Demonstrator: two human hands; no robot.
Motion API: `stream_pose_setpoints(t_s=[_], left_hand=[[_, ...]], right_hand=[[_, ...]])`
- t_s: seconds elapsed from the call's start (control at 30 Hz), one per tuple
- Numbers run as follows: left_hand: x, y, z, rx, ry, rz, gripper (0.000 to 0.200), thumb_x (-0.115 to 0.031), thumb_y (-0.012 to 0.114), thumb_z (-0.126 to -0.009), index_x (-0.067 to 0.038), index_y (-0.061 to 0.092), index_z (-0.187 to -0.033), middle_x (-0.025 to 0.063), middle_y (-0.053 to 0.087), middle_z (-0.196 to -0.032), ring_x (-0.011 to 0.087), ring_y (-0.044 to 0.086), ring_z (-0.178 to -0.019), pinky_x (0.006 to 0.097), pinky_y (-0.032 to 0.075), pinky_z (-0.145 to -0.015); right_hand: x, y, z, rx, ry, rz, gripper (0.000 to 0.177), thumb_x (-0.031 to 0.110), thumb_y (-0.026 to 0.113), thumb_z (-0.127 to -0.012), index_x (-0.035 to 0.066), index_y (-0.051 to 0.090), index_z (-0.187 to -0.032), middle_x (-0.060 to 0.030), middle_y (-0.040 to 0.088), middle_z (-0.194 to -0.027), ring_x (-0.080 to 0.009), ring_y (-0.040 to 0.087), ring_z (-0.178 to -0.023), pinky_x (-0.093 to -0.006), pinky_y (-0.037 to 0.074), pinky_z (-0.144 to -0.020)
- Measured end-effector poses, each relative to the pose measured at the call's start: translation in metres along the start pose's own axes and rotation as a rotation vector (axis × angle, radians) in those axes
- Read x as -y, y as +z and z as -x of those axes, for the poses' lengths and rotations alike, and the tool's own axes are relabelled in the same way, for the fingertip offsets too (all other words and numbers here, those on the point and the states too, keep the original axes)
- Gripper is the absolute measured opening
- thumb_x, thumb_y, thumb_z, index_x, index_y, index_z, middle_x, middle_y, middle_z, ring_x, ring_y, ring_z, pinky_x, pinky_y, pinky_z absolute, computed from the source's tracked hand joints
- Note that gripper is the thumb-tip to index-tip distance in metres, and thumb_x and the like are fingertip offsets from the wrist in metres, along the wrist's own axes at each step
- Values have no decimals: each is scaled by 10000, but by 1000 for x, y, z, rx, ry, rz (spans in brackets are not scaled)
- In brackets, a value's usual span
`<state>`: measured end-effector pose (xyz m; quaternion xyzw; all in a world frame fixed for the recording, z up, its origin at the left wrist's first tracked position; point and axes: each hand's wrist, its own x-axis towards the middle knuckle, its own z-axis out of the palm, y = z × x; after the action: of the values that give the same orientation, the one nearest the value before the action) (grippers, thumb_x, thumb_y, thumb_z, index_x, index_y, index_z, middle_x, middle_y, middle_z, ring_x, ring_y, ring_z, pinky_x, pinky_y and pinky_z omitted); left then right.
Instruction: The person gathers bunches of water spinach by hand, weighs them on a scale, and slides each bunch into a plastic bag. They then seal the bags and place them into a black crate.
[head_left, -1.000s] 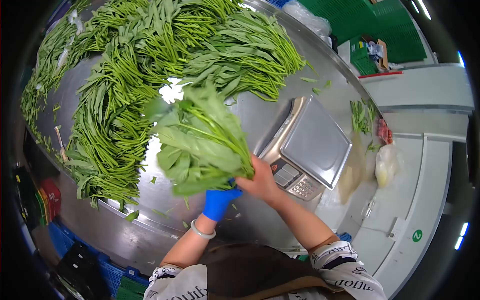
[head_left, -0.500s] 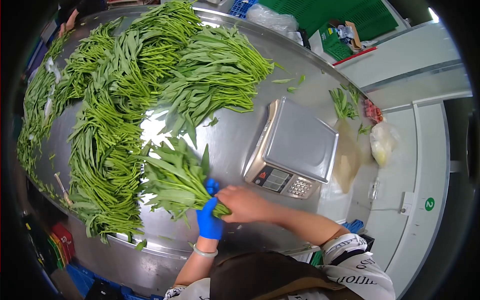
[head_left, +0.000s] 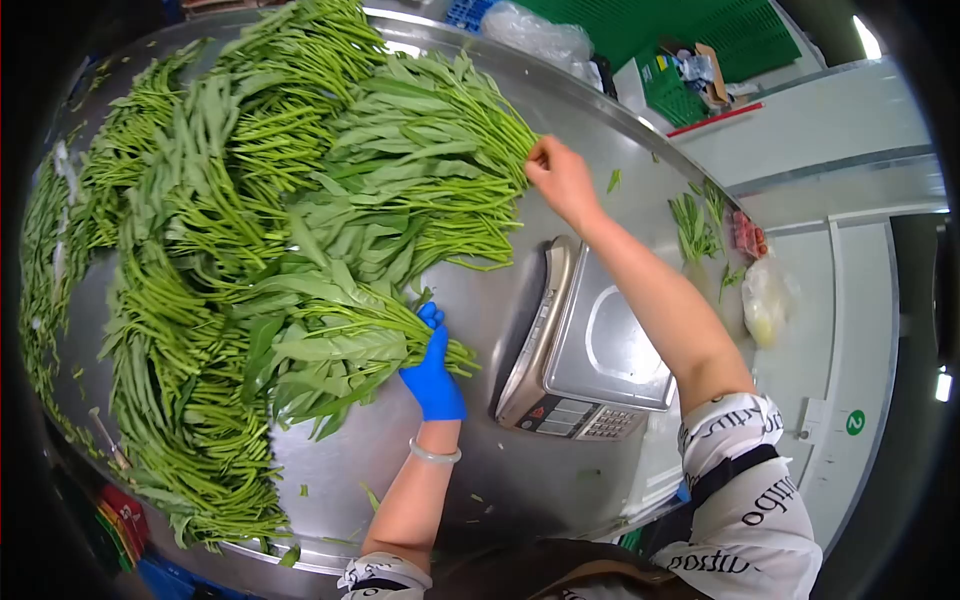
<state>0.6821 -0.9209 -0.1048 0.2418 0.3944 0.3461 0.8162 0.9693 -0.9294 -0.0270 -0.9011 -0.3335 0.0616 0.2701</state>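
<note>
Firmly, the blue-gloved left hand [head_left: 432, 372] clutches a leafy, long-stemmed bundle [head_left: 320, 350].

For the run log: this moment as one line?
left hand: grips leafy greens bundle | right hand: on stem ends of far pile | scale: under right forearm

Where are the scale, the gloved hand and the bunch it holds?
scale [head_left: 610, 345]: head view, on its steel weighing plate.
left hand [head_left: 432, 372]: head view, on the middle of the blue glove.
bunch of greens [head_left: 325, 350]: head view, on its broad leaves.
</note>
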Motion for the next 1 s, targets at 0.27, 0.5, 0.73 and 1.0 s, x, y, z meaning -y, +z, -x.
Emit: stream_pose_setpoints(t_s=[0.27, 0.5, 0.73, 1.0], left_hand=[[16, 18, -9, -17, 65, -25, 501, 46, 517, -847, 39, 403, -1335, 135, 505, -1312, 228, 480, -1216, 358, 354, -1049], [21, 35, -34, -6, -72, 51, 586, 67, 557, -837, 18, 340, -1379, 122, 470, -1349, 208, 466, -1231, 335, 380, -1024], [25, 62, -54, -52, -150, 141, 568, 23, 640, -812, 1, 423, -1337, 76, 517, -1273, 161, 505, -1134, 300, 396, -965], [25, 68, -68, -8, -36, 188, 459, -15, 664, -797, -27, 505, -1228, 48, 539, -1195, 172, 518, -1051, 321, 416, -928]], right_hand=[[-5, 12, 91, 1039, -203, 634, 266, 287, 603, -738, 35, 668, -793, -187, 659, -825, -352, 636, -812, -450, 505, -757], [-59, -12, 36, 826, 384, -8, 335, 336, 642, -777, 10, 641, -854, -162, 671, -827, -296, 650, -812, -436, 497, -744], [-74, 31, -91, -41, -144, 13, 682, 527, 686, -751, -7, 588, -1165, -152, 657, -1002, -238, 624, -932, -346, 463, -870], [-21, 52, -14, 640, -60, -271, 711, 364, 768, -722, -11, 506, -1266, -108, 626, -1139, -171, 571, -1019, -310, 419, -940]])
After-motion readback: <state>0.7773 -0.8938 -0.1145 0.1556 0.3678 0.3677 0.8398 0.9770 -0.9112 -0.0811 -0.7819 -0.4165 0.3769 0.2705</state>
